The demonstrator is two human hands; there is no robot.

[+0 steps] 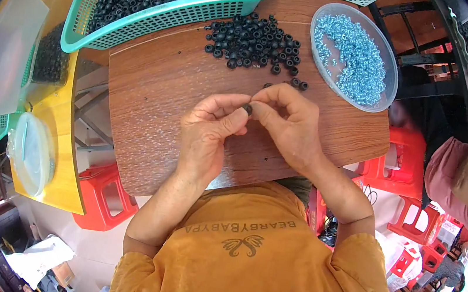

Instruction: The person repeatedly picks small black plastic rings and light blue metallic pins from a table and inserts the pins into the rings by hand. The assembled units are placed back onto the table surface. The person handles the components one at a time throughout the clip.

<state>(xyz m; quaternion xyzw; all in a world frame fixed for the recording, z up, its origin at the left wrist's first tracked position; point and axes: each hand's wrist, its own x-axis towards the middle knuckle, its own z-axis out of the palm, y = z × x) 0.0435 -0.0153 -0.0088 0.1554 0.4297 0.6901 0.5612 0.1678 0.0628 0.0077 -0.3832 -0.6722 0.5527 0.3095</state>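
Above the wooden table, my left hand [208, 129] pinches a small round black piece [247, 109] between thumb and fingertips. My right hand [289, 124] meets it there, thumb and forefinger pressed together right beside the piece. What the right fingertips hold, if anything, is too small and covered to make out. Just beyond the hands lies a loose heap of black round pieces with holes [253, 41], a few strays nearest my right hand. To the right of the heap, a clear round tub [392, 87] holds many small shiny light-blue pieces [358, 62].
A turquoise basket [162, 19] full of the black pieces stands at the far left of the brown table [147, 134]. A yellow table [64, 177] with a clear lidded container [32, 155] adjoins on the left. Red stools [400, 165] and another person [460, 176] are at right.
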